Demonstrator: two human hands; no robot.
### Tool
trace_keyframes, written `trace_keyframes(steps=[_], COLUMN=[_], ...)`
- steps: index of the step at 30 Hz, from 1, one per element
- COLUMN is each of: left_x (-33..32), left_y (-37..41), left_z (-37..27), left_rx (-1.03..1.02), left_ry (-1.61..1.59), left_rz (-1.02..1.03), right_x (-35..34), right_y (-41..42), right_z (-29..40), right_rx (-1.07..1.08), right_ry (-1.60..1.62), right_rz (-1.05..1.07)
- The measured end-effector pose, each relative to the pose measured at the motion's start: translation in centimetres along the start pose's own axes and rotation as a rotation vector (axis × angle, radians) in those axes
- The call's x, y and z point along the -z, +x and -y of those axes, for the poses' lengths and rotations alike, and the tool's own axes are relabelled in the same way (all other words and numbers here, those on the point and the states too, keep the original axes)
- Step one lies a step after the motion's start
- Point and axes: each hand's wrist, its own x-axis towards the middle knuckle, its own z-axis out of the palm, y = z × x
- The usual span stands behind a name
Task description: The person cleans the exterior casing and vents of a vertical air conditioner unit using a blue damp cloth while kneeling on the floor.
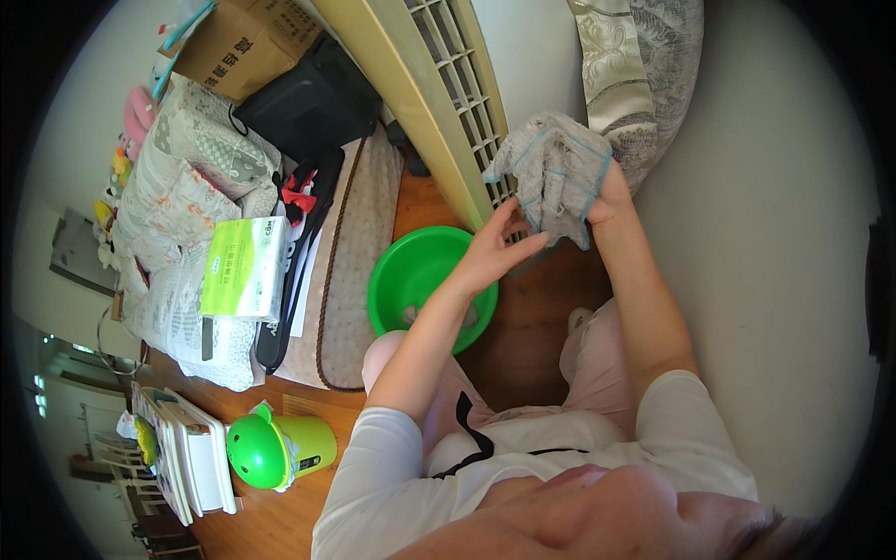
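A grey cloth (553,168) with blue-green edging hangs bunched and wrinkled in front of a cream lattice grille (458,84). My right hand (612,196) grips it from the right side, with most fingers hidden behind the fabric. On its left, my left hand (492,248) has thumb and fingers spread. The left thumb tip overlaps the cloth's lower edge, and whether it touches is hard to tell. Below that hand, a green plastic basin (392,280) stands on the wooden floor, partly covered by my left forearm. Small greyish cloth pieces (410,313) show inside it.
A bed (357,266) on the left bears bedding, a green-and-white tissue pack (245,269), a black case (315,98) and a cardboard box (241,52). A green lidded bin (304,444) stands beside a white cart (203,455). A pale wall (756,245) rises close on my right.
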Motion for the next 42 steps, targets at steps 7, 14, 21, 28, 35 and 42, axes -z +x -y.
trace_keyframes(steps=[7,14,21,28,35,42], left_x=[1.2,2.4,3.8,3.5,1.8,2.5], left_y=[0.5,0.3,0.4,0.1,-1.2,-0.3], left_z=[-0.5,-4.6,-5.9,-5.9,-6.7,-5.4], left_rx=[0.193,-0.175,-0.401,-0.362,-0.147,-0.133], left_ry=[-0.244,-0.451,-0.191,-0.207,-0.253,0.338], left_rz=[0.142,-0.086,-0.354,-0.405,-0.107,0.058], right_x=[-0.3,-1.9,-2.8,-3.4,-3.3,4.4], right_y=[-0.1,0.4,-0.3,-0.6,-1.9,0.1], right_z=[0.2,-2.7,-4.1,-4.5,-6.2,-2.4], right_rx=[0.037,-0.151,-0.398,-0.489,-0.628,-0.090], right_ry=[-0.042,-0.360,-1.052,-1.113,-1.026,-0.425], right_rz=[-0.042,-0.480,-0.292,-0.026,0.092,-0.192])
